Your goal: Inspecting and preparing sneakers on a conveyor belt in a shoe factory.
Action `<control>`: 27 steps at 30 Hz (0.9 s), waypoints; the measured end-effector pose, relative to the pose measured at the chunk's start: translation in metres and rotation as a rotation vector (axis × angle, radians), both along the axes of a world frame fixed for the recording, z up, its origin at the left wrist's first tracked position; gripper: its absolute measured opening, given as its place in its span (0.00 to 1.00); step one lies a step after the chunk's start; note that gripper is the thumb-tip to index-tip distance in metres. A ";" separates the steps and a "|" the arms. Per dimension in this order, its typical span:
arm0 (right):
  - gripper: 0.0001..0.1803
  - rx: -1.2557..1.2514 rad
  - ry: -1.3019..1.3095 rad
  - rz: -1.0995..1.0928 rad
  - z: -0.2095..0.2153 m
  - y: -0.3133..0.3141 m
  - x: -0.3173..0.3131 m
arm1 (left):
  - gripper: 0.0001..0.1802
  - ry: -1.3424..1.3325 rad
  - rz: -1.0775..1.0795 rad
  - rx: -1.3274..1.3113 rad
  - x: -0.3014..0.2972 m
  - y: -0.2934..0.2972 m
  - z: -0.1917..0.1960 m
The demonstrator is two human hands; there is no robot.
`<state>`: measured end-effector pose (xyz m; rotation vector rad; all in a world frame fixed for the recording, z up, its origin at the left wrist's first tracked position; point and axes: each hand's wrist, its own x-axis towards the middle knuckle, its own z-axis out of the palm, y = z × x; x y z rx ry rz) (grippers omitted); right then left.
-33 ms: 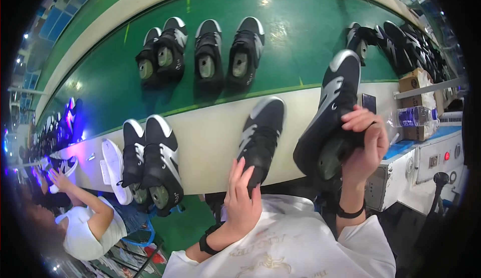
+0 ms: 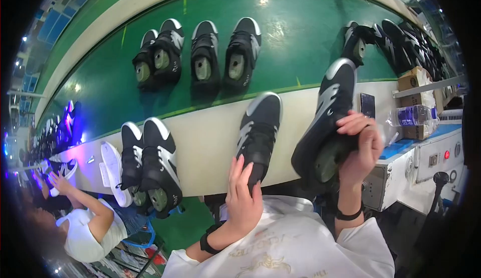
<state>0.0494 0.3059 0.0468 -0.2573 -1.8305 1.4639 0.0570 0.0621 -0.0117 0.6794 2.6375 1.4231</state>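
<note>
My left hand (image 2: pixel 244 190) closes round the heel of a black sneaker (image 2: pixel 259 127), which lies toe-away on the white ledge and has a silver-white toe. To its right, my right hand (image 2: pixel 362 140) grips the collar of a second black-and-white sneaker (image 2: pixel 328 100). That shoe is tilted, toe pointing away, and a greenish piece shows inside its heel opening. Some of my right fingers are hidden behind the shoe. Two matching sneakers (image 2: pixel 161 152) stand side by side on the ledge to the left, next to a white sole (image 2: pixel 115 170).
On the green belt (image 2: pixel 295 32) beyond the ledge stand several sneakers (image 2: pixel 204 52), with more piled at far right. A phone (image 2: pixel 367 105), a plastic bottle (image 2: pixel 413 116), a cardboard box (image 2: pixel 413 80) and a machine (image 2: pixel 436 162) are at right. Another person (image 2: pixel 95 223) works at far left.
The sneaker in my right hand has dropped slightly toward me. The one under my left hand has shifted a little away and left. Shoes on the belt appear slightly farther left.
</note>
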 end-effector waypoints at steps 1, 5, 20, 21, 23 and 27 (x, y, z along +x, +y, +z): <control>0.23 -0.045 -0.063 -0.004 -0.009 0.000 0.006 | 0.31 0.001 -0.004 -0.026 -0.007 0.014 0.005; 0.21 -0.154 -0.173 0.083 -0.059 -0.008 0.009 | 0.33 0.010 -0.065 -0.024 -0.032 0.068 0.003; 0.16 0.193 -0.152 -0.270 -0.117 0.161 -0.184 | 0.34 -0.081 -0.285 0.072 -0.215 0.195 -0.068; 0.19 0.297 -0.187 -0.438 -0.115 0.174 -0.163 | 0.34 -0.047 -0.328 0.051 -0.198 0.180 -0.065; 0.26 0.493 -0.273 -0.741 -0.119 0.203 -0.130 | 0.32 -0.116 -0.368 -0.017 -0.157 0.135 -0.039; 0.32 0.422 -0.698 -0.717 -0.136 0.238 -0.135 | 0.32 -0.129 -0.276 -0.175 -0.073 0.040 -0.042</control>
